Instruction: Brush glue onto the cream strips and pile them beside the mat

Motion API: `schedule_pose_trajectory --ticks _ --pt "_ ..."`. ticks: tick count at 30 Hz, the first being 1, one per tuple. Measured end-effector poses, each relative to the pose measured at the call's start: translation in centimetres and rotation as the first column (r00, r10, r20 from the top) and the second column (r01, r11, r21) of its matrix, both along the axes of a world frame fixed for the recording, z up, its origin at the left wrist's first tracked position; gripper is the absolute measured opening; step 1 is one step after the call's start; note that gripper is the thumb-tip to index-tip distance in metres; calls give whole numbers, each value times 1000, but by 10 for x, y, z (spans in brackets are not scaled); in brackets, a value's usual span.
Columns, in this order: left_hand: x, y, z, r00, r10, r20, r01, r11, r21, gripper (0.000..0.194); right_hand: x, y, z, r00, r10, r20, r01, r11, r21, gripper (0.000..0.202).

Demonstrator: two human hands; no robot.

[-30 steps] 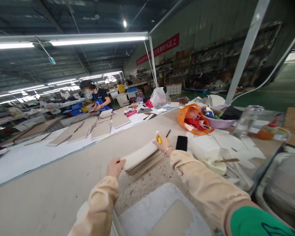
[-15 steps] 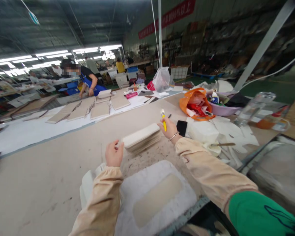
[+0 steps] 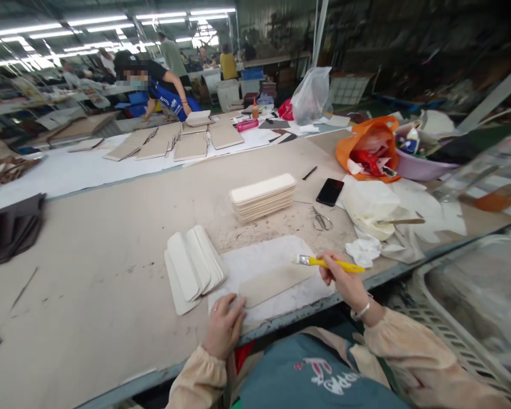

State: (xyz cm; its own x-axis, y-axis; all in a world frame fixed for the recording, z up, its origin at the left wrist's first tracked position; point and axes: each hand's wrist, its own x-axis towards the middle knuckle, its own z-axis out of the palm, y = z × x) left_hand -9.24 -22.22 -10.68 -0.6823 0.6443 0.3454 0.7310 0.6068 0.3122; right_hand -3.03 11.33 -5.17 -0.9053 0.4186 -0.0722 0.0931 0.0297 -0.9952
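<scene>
My right hand (image 3: 343,281) is closed round the yellow handle of a flat paintbrush (image 3: 310,261), bristles pointing left. They are over the right end of a beige rounded strip (image 3: 276,284), which lies on a pale sheet (image 3: 259,253) at the table edge. Whether the bristles touch it I cannot tell. My left hand (image 3: 225,326) rests at the strip's left end, fingers stretched out and holding nothing. Left of the sheet is a fanned pile of cream strips (image 3: 193,264). Beyond it stands a neat stack of similar strips (image 3: 263,196).
Scissors (image 3: 322,219), a phone (image 3: 330,192) and a pen-like dark tool (image 3: 309,172) lie right of the stack. A glue-smeared white container (image 3: 372,207) carries a wooden-handled tool. Behind are an orange bag (image 3: 344,150) and a purple basin (image 3: 426,166). A co-worker (image 3: 166,94) leans over the far table.
Both hands have come back from the stack to the strip on the sheet. The brush has turned from upright to nearly level. My view has tilted down.
</scene>
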Motion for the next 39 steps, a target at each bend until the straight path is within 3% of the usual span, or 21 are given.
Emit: schedule_pose_trajectory --ticks 3,12,19,24,29,32,34,36,39 --pt "0 4 2 1000 -15 -11 15 998 -60 31 2 -26 -1 999 29 26 -27 997 -67 34" --pt "2 0 -14 998 -66 5 66 995 77 23 -12 -90 -15 982 148 119 -136 985 -104 33" --pt "2 1 -8 997 -80 9 78 992 96 18 -37 -127 -23 959 237 156 -235 972 -30 29" --pt "3 2 -4 998 -56 18 55 996 68 16 -44 -123 -28 962 196 191 -219 970 104 29" --pt "1 3 -2 999 -49 -9 49 998 26 15 -36 -73 -31 977 26 213 -91 950 298 32" --pt "1 3 -2 997 -57 -48 58 998 24 15 -28 -32 -26 974 -63 216 -42 892 449 34" --pt "0 3 -4 996 -58 -64 59 998 18 16 -21 -10 -18 970 -109 215 -35 819 573 34" --pt "-1 2 -7 996 -61 -69 61 998 8 16 -13 3 -8 974 -127 190 -45 711 702 35" --pt "-2 1 -11 995 -68 -74 68 998 3 16 -4 -2 4 987 -69 144 -93 484 870 34"
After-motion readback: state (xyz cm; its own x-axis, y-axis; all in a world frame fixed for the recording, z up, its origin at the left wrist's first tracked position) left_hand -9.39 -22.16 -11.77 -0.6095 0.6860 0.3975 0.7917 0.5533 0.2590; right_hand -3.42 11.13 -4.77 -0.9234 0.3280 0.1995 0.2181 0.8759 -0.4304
